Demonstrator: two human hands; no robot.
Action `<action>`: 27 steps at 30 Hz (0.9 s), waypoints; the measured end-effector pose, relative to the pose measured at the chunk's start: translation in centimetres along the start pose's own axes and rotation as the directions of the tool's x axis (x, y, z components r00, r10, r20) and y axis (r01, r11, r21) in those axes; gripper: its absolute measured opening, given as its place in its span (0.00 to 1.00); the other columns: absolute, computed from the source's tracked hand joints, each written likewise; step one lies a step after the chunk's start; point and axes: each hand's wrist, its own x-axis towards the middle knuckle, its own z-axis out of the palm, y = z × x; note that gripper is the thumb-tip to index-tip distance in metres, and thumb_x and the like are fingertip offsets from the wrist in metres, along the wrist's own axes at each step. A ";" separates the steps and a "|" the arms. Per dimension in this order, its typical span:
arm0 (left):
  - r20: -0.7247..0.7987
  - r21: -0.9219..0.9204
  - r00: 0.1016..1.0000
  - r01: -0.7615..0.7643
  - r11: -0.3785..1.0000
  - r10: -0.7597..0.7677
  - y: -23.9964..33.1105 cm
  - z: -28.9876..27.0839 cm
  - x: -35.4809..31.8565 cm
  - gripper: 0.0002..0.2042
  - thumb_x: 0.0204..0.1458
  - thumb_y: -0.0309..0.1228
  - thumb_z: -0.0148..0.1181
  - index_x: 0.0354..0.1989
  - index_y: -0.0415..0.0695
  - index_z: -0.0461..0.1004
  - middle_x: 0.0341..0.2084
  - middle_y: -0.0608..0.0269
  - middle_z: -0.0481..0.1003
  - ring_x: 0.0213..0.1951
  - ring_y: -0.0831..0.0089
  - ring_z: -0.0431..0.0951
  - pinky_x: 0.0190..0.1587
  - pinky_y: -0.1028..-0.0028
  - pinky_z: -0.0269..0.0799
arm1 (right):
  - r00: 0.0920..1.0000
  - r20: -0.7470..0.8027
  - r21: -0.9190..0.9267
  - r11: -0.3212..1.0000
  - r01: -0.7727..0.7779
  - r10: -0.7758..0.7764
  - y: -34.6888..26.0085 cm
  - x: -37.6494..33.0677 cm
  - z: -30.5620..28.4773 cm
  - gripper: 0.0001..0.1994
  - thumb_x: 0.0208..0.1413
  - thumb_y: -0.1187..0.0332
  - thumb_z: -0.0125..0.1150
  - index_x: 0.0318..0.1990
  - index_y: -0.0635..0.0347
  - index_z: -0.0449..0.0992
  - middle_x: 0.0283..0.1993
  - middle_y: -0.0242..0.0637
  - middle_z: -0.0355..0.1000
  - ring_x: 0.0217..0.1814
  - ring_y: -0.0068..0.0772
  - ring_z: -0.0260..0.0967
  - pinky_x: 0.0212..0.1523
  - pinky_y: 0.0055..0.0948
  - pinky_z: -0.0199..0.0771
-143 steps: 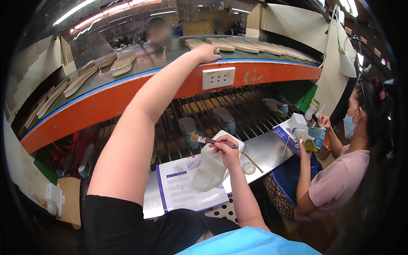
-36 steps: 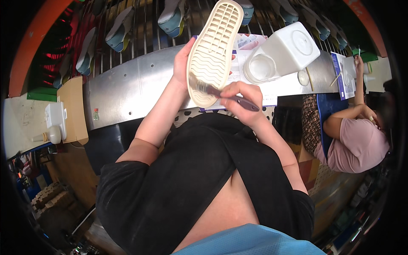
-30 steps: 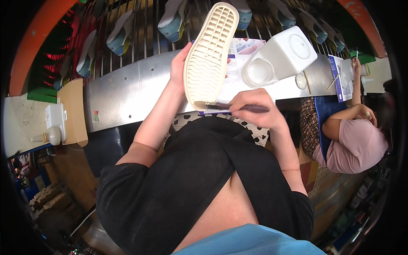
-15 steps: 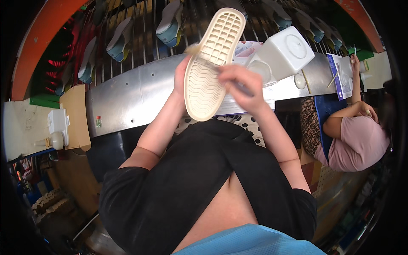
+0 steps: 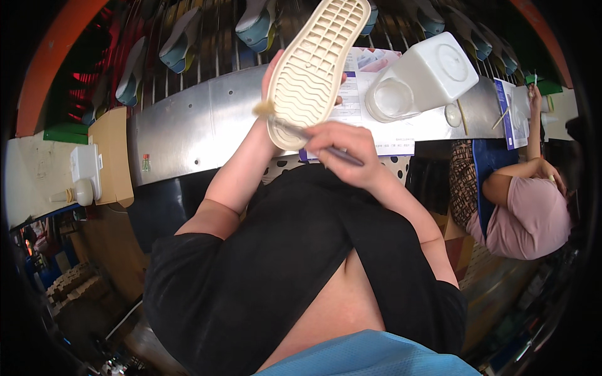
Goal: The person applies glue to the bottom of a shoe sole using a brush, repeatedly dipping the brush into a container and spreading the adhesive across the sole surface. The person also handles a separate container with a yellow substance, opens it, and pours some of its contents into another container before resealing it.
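Observation:
My left hand (image 5: 271, 70) holds a cream rubber shoe sole (image 5: 316, 69) up by its edge, tread side facing me, heel end lowest. In my right hand (image 5: 346, 145) is a thin dark-handled brush (image 5: 307, 135), gripped like a pen. Its bristle tip pokes out past the sole's lower left edge. Both hands are above the metal worktop (image 5: 200, 135), over my lap.
A white open-mouthed plastic jug (image 5: 421, 80) lies on a printed sheet (image 5: 370, 81) on the worktop. Shoe parts (image 5: 254, 25) hang on the rack behind. A cardboard box (image 5: 113, 156) stands at left. Another person in a pink top (image 5: 533, 216) works at right.
Since half a second ago my right hand has dropped from the sole's face to its heel end, and the brush now crosses under the heel with its tip at the left.

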 end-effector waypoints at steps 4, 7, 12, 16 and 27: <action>0.035 0.035 0.998 -0.048 0.998 0.047 1.1 0.2 0.0 0.40 0.62 0.62 0.41 0.72 0.40 0.59 0.62 0.37 0.68 0.58 0.36 0.72 0.53 0.36 0.75 | 0.982 0.032 0.187 0.964 -0.187 0.184 -1.2 -1.0 -0.5 0.05 0.54 0.82 0.65 0.38 0.66 0.81 0.41 0.41 0.81 0.42 0.31 0.79 0.44 0.26 0.77; 0.007 0.069 0.999 -0.039 0.997 0.039 1.6 0.0 -0.1 0.41 0.62 0.63 0.41 0.71 0.40 0.60 0.61 0.37 0.69 0.56 0.38 0.74 0.51 0.38 0.77 | 0.957 -0.111 0.256 0.939 -0.232 0.267 -0.6 -0.5 -0.7 0.03 0.56 0.81 0.65 0.38 0.67 0.81 0.41 0.39 0.81 0.41 0.25 0.77 0.43 0.24 0.76; 0.086 0.021 0.995 0.045 0.999 -0.046 2.3 -0.4 0.5 0.41 0.62 0.62 0.40 0.73 0.41 0.58 0.65 0.37 0.65 0.60 0.32 0.70 0.57 0.34 0.71 | 0.985 0.054 0.196 0.966 -0.169 0.162 0.0 -0.3 -0.2 0.04 0.55 0.81 0.65 0.37 0.67 0.80 0.38 0.37 0.81 0.37 0.25 0.78 0.39 0.23 0.77; 0.103 0.014 0.991 0.084 0.996 -0.085 2.7 -0.5 0.5 0.39 0.63 0.61 0.40 0.73 0.42 0.58 0.66 0.37 0.64 0.61 0.31 0.69 0.58 0.34 0.70 | 0.935 0.150 0.329 0.875 -0.355 0.323 -0.5 -0.4 -1.7 0.03 0.55 0.81 0.65 0.37 0.67 0.80 0.36 0.37 0.80 0.34 0.21 0.76 0.31 0.21 0.75; -0.005 0.005 0.984 0.179 0.984 -0.179 1.4 -0.3 -0.5 0.36 0.65 0.57 0.42 0.69 0.38 0.63 0.59 0.39 0.72 0.54 0.41 0.78 0.53 0.47 0.80 | 0.868 -0.434 0.232 0.961 -0.150 0.241 1.1 1.9 -7.8 0.05 0.53 0.82 0.64 0.38 0.70 0.80 0.35 0.42 0.79 0.30 0.26 0.76 0.33 0.23 0.76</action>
